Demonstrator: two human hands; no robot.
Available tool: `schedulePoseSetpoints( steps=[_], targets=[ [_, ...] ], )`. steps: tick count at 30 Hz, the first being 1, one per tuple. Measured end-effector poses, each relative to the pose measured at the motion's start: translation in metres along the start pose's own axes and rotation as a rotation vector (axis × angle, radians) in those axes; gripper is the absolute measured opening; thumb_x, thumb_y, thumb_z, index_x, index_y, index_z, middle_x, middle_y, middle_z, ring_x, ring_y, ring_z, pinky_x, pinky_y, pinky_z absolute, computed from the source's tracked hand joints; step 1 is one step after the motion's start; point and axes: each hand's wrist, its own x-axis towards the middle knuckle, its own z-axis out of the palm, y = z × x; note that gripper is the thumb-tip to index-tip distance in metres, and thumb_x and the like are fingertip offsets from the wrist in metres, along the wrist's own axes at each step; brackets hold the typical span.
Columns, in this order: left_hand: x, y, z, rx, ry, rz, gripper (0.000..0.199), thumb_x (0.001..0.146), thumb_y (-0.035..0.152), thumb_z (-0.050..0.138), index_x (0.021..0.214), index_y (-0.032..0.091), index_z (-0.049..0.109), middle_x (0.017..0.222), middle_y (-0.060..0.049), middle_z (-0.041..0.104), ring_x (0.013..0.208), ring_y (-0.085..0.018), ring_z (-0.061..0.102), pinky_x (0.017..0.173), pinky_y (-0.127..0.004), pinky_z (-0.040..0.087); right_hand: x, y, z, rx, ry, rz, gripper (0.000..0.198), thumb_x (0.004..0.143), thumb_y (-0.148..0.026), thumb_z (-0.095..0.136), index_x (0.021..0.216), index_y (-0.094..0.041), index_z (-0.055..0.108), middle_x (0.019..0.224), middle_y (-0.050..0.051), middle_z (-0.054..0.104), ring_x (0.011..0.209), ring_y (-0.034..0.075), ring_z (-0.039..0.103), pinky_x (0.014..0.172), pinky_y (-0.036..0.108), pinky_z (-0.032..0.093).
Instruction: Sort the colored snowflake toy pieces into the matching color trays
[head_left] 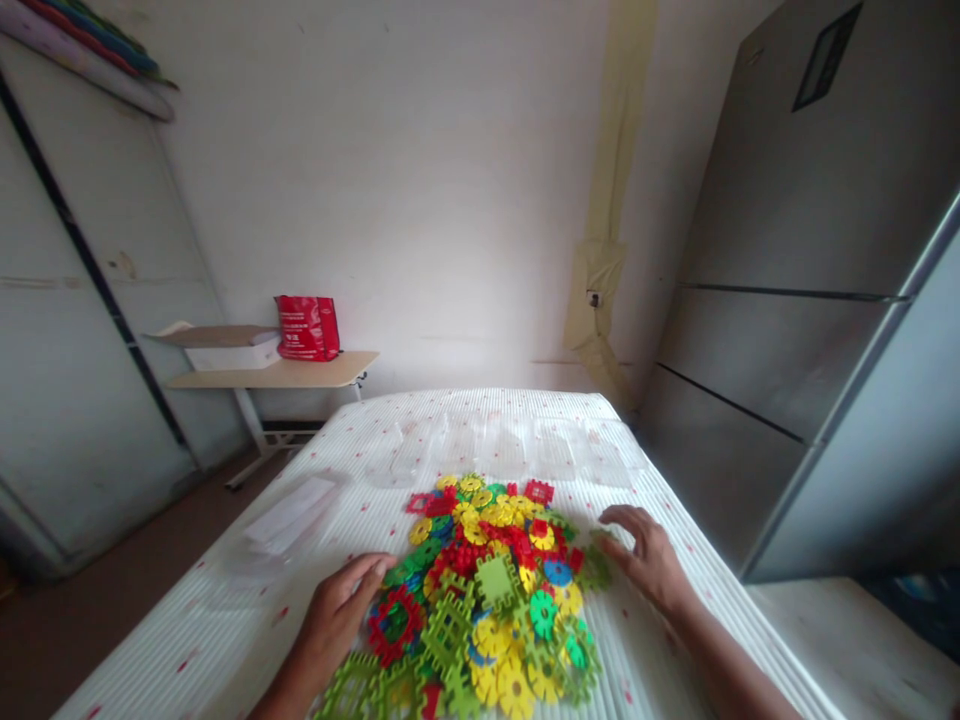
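Tiles (487, 590) piled mid-table (225, 620), long axis running away from me. My left hand (337, 605) rests loosely spread on the pile's left edge; right hand (645, 555) spread, fingertips touching the right edge.

Red bag (308, 328) on side shelf (300, 372)

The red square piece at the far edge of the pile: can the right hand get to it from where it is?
Probably yes. The right hand rests at the pile's right edge, and the red square piece lies exposed at the far rim with nothing covering it.
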Motion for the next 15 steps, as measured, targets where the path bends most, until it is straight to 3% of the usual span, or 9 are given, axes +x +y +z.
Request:
schedulePoseSetpoints(
  steps=[4,7,10,15],
  targets=[
    [0.000,0.000,0.001,-0.014,0.013,-0.004,0.046,0.074,0.055,0.052,0.090,0.017,0.071,0.088,-0.007,0.072,0.087,-0.023,0.065,0.082,-0.030,0.052,0.000,0.006,-0.002,0.061,0.021,0.077,0.025,0.080,-0.040,0.047,0.083,-0.022,0.063,0.092,0.007,0.066,0.089,0.025,0.059,0.082,0.041,0.045],
    [0.001,0.001,0.001,-0.002,0.019,0.006,0.044,0.074,0.055,0.053,0.089,0.018,0.071,0.087,-0.006,0.072,0.086,-0.023,0.065,0.081,-0.030,0.052,-0.001,0.011,-0.004,0.156,-0.066,0.026,0.026,0.075,-0.035,0.053,0.094,-0.021,0.064,0.105,0.009,0.064,0.100,0.026,0.057,0.088,0.043,0.044],
    [0.001,0.000,0.000,0.015,0.016,0.017,0.043,0.075,0.054,0.052,0.089,0.018,0.071,0.087,-0.006,0.072,0.087,-0.023,0.066,0.081,-0.029,0.052,-0.003,0.015,-0.007,0.273,-0.183,-0.057,0.045,0.064,-0.022,0.058,0.109,-0.020,0.061,0.118,0.011,0.059,0.111,0.028,0.051,0.095,0.046,0.040],
    [0.000,-0.001,-0.001,0.028,0.004,0.015,0.044,0.075,0.054,0.051,0.090,0.018,0.071,0.089,-0.006,0.072,0.088,-0.022,0.065,0.083,-0.029,0.051,-0.004,0.019,-0.012,0.313,-0.261,0.010,0.051,0.058,-0.014,0.056,0.108,-0.020,0.063,0.111,0.011,0.063,0.106,0.028,0.056,0.095,0.046,0.041]
  ],
)
